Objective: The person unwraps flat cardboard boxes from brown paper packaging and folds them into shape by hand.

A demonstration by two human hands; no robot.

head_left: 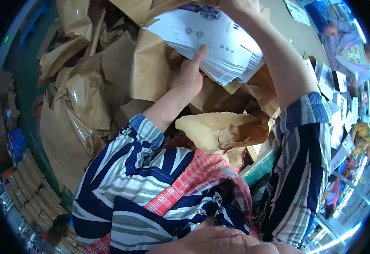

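I had a thick stack of white printed sheets with black markings (pixel 212 40) at the upper centre of the frame, partly within torn brown wrapping paper (pixel 149 70). My left hand (pixel 189 78) grasped its near edge, thumb pressed on top. My right hand (pixel 241 7) reached the stack's far side at the top edge; I cannot tell whether its fingers were clenched or released.

The sheets were fanned unevenly at their lower right, so a loose pinch, I judged, could have let the lower ones slide out. The ragged brown edges could have snagged a corner and creased it, and a hard press of my thumb might have bent the top sheet.

The fingers beneath the stack were hidden, the right hand was cut off by the frame, and the small print was too fine to read. The person in grey clothing (pixel 341 42) at upper right was blurred.
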